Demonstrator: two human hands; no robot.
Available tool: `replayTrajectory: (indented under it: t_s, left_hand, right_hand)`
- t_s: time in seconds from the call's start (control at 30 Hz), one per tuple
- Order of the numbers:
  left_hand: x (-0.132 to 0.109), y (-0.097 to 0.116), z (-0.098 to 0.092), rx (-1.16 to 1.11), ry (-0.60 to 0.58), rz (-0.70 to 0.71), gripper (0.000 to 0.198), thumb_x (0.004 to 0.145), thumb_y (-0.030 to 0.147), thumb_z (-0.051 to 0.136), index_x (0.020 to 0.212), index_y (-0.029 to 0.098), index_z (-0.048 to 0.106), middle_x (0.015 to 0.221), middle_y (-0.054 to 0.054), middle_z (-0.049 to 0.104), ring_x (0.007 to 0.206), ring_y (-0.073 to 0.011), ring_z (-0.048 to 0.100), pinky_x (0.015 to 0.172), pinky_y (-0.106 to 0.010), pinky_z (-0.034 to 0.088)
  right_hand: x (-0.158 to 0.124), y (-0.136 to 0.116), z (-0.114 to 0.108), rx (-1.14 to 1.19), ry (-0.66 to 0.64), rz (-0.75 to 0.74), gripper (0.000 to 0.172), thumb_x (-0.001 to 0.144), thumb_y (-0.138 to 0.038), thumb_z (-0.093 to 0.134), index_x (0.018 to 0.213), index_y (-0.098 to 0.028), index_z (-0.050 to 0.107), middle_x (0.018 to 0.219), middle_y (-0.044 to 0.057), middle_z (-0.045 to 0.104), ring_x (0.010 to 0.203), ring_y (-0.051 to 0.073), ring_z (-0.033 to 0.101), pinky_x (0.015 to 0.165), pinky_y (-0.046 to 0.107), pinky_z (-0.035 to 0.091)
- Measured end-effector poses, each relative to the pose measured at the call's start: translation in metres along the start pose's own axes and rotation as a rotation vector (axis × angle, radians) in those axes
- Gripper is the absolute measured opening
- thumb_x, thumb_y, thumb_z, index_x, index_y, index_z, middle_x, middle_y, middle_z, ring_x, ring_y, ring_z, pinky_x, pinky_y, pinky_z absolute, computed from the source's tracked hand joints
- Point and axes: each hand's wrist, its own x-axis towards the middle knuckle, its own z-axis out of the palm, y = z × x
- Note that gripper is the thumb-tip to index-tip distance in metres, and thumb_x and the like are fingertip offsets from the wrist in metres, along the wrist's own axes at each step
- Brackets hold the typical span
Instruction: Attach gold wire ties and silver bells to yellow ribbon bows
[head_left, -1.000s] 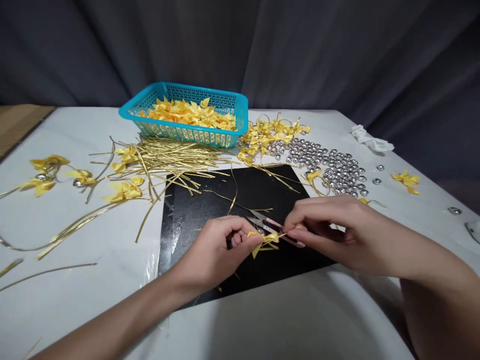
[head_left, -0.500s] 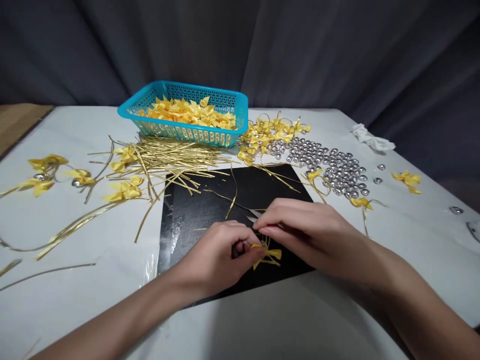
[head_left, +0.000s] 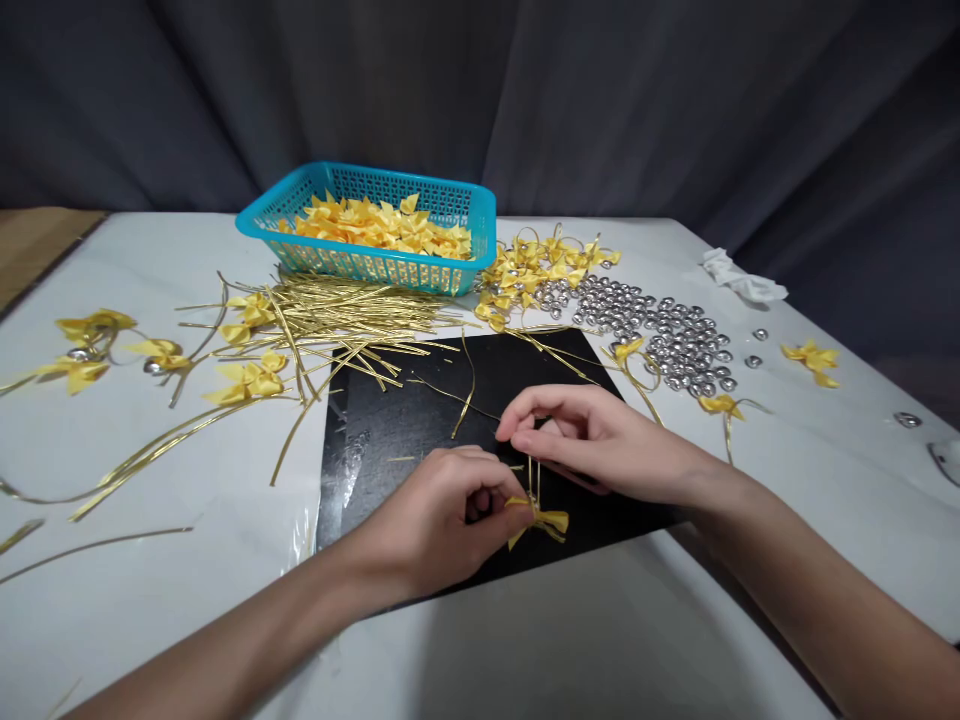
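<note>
My left hand [head_left: 457,515] is closed, pinching a yellow ribbon bow [head_left: 553,522] between thumb and forefinger over the black mat. Two thin strands of gold cord [head_left: 534,476] rise from the bow's middle toward my right hand [head_left: 581,435]. That hand is curled just above and right of the bow, thumb and forefinger close together. Whether its fingers grip the strands or something in the palm is hidden. A loose gold cord [head_left: 471,385] lies bent on the black mat [head_left: 409,430] beyond the hands.
A blue basket [head_left: 360,252] of yellow ribbon pieces stands at the back. Before it lies a pile of gold cords [head_left: 352,310]. Small silver bells [head_left: 686,345] are heaped at right, near finished-looking bows [head_left: 536,265]. More bows [head_left: 251,380] with cords lie at left; a crumpled white tissue [head_left: 742,278] is far right.
The pale pointed tips at my right fingers are out of sight. My right hand has shifted slightly up and turned, and the gold strands above the bow show more. My left hand keeps the bow.
</note>
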Motion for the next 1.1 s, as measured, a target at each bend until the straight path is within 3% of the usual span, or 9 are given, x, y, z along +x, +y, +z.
replayTrajectory:
  t_s: [0.1, 0.2, 0.3, 0.4, 0.5, 0.6, 0.8, 1.1]
  left_hand:
    - [0.0, 0.0, -0.001, -0.083, 0.03, -0.048, 0.019, 0.079, 0.023, 0.058, 0.063, 0.015, 0.064, 0.055, 0.002, 0.051, 0.051, -0.009, 0.042, 0.047, -0.019, 0.031]
    - [0.0, 0.0, -0.003, -0.221, 0.061, -0.128, 0.023, 0.081, 0.03, 0.056, 0.066, 0.014, 0.063, 0.055, 0.002, 0.049, 0.05, -0.0084, 0.039, 0.044, -0.019, 0.029]
    - [0.0, -0.001, -0.004, -0.295, 0.106, -0.16, 0.026, 0.08, 0.035, 0.056, 0.066, 0.014, 0.061, 0.054, 0.003, 0.046, 0.051, -0.0088, 0.038, 0.047, -0.019, 0.029]
    - [0.0, -0.001, -0.003, -0.316, 0.138, -0.184, 0.025, 0.08, 0.035, 0.056, 0.067, 0.014, 0.061, 0.058, 0.002, 0.051, 0.055, -0.0101, 0.042, 0.05, -0.02, 0.032]
    - [0.001, 0.001, -0.002, -0.298, 0.178, -0.201, 0.023, 0.079, 0.034, 0.057, 0.066, 0.015, 0.061, 0.059, 0.001, 0.054, 0.055, -0.0106, 0.044, 0.052, -0.02, 0.034]
    - [0.002, 0.002, -0.002, -0.3, 0.225, -0.216, 0.022, 0.078, 0.033, 0.057, 0.068, 0.015, 0.063, 0.06, 0.0, 0.056, 0.055, -0.0107, 0.045, 0.05, -0.02, 0.035]
    - [0.003, 0.002, -0.003, -0.407, 0.292, -0.279, 0.02, 0.076, 0.031, 0.061, 0.069, 0.014, 0.066, 0.059, 0.001, 0.056, 0.053, -0.0086, 0.044, 0.047, -0.017, 0.033]
    - [0.003, 0.001, -0.01, -0.552, 0.276, -0.254, 0.015, 0.078, 0.027, 0.062, 0.072, 0.014, 0.067, 0.062, 0.002, 0.058, 0.057, -0.0078, 0.049, 0.054, -0.017, 0.039]
  right_hand:
    - [-0.005, 0.0, -0.006, 0.031, 0.01, 0.089, 0.023, 0.085, -0.039, 0.053, 0.091, -0.017, 0.059, 0.052, -0.007, 0.043, 0.037, 0.005, 0.033, 0.033, 0.016, 0.025]
    - [-0.014, -0.002, -0.009, -0.004, 0.066, 0.073, 0.025, 0.082, -0.041, 0.057, 0.091, -0.017, 0.061, 0.056, -0.004, 0.046, 0.044, 0.006, 0.039, 0.038, 0.017, 0.03]
    - [-0.022, -0.005, -0.005, -0.132, 0.163, 0.033, 0.022, 0.079, -0.038, 0.06, 0.081, -0.016, 0.063, 0.054, -0.004, 0.043, 0.046, 0.007, 0.038, 0.039, 0.019, 0.026]
    - [-0.029, -0.007, 0.002, -0.336, 0.284, -0.091, 0.019, 0.083, -0.032, 0.057, 0.073, -0.017, 0.062, 0.052, -0.004, 0.041, 0.046, 0.007, 0.034, 0.04, 0.02, 0.024]
    - [-0.034, -0.008, 0.01, -0.54, 0.354, -0.287, 0.014, 0.086, -0.021, 0.052, 0.077, -0.018, 0.061, 0.062, -0.001, 0.051, 0.049, 0.008, 0.037, 0.045, 0.021, 0.028]
    - [-0.037, -0.008, 0.016, -0.606, 0.338, -0.351, 0.014, 0.089, -0.017, 0.049, 0.079, -0.018, 0.059, 0.067, 0.0, 0.053, 0.051, 0.008, 0.041, 0.047, 0.02, 0.03]
    - [-0.033, -0.007, 0.025, -0.555, 0.362, -0.317, 0.015, 0.087, -0.014, 0.051, 0.077, -0.018, 0.061, 0.06, -0.002, 0.048, 0.049, 0.007, 0.041, 0.044, 0.019, 0.03]
    - [-0.027, 0.005, 0.023, -0.591, 0.325, -0.415, 0.019, 0.087, -0.01, 0.05, 0.085, -0.02, 0.067, 0.061, -0.001, 0.05, 0.051, 0.007, 0.044, 0.047, 0.019, 0.032]
